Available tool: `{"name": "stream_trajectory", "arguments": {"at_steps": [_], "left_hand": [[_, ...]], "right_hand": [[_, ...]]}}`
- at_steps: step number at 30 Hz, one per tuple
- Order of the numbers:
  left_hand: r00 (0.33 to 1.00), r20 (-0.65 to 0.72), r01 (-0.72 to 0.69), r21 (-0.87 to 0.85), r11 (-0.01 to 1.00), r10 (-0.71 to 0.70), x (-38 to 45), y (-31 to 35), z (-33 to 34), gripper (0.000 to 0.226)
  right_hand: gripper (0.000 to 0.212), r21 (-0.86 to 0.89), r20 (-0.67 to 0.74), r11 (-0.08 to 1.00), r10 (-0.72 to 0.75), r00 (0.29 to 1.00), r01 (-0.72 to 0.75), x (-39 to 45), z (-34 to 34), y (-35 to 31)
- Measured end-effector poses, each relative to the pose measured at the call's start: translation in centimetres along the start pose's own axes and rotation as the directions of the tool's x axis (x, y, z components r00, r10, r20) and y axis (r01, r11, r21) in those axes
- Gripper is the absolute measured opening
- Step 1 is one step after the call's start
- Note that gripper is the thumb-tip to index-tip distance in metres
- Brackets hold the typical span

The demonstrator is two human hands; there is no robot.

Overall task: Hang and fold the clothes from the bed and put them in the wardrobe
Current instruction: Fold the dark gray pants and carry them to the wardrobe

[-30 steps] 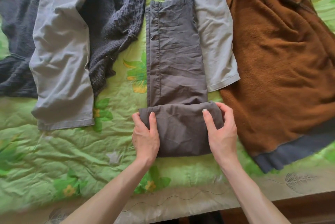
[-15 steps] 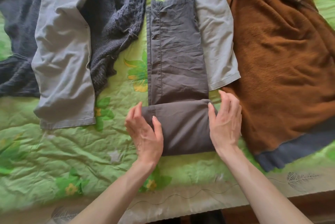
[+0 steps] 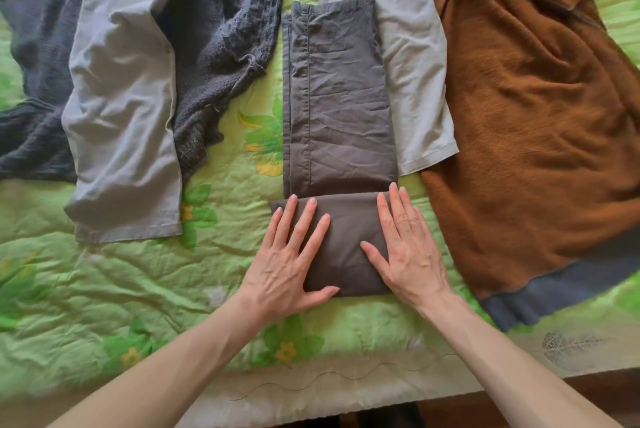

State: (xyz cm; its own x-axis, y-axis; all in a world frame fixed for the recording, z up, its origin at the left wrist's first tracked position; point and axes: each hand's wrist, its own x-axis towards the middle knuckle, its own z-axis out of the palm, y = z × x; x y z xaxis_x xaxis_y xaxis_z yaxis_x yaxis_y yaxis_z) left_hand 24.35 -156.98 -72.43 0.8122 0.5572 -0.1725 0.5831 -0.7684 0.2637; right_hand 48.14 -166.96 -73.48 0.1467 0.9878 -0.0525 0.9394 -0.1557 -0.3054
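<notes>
The dark grey trousers (image 3: 337, 98) are lying lengthwise in the middle of the bed (image 3: 114, 289), their near end turned up into a thick fold. The left hand (image 3: 289, 264) and right hand (image 3: 407, 247) are both pressing flat on that fold, fingers straight, gripping nothing. Folding looks about halfway; the far length is waiting, and nothing has reached the wardrobe. A light grey top (image 3: 412, 46) is lying partly under the trousers, a brown fleece (image 3: 536, 115) just beyond it, a knitted sweater (image 3: 221, 39) to the left. Bare quilt is lying open near the bed's front edge.
</notes>
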Motion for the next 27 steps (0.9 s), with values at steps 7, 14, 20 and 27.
{"name": "stream_trajectory", "arguments": {"at_steps": [7, 14, 20, 27], "left_hand": [[0.994, 0.09, -0.071, 0.112, 0.991, 0.061, -2.4, 0.3, -0.7, 0.122], [0.986, 0.162, 0.015, 0.105, 0.994, -0.032, -1.5, 2.4, -2.4, 0.11], [0.985, 0.174, 0.052, -0.164, 0.985, -0.024, -1.4, 1.7, -4.9, 0.102], [0.981, -0.103, 0.093, -0.488, 0.868, -0.164, -2.5, 0.4, -7.0, 0.064]], "right_hand": [[0.093, 0.021, 0.067, 0.981, -0.196, 0.978, 0.195, -3.1, -1.1, 2.0], [0.136, -0.043, 0.277, 0.947, -0.295, 0.914, 0.318, -2.4, -3.3, 3.4], [0.114, -0.01, 0.173, 0.94, -0.333, 0.927, 0.34, -2.7, -5.0, 3.4], [0.063, 0.08, -0.046, 0.942, -0.324, 0.945, 0.327, -2.8, -7.0, 3.6]]}}
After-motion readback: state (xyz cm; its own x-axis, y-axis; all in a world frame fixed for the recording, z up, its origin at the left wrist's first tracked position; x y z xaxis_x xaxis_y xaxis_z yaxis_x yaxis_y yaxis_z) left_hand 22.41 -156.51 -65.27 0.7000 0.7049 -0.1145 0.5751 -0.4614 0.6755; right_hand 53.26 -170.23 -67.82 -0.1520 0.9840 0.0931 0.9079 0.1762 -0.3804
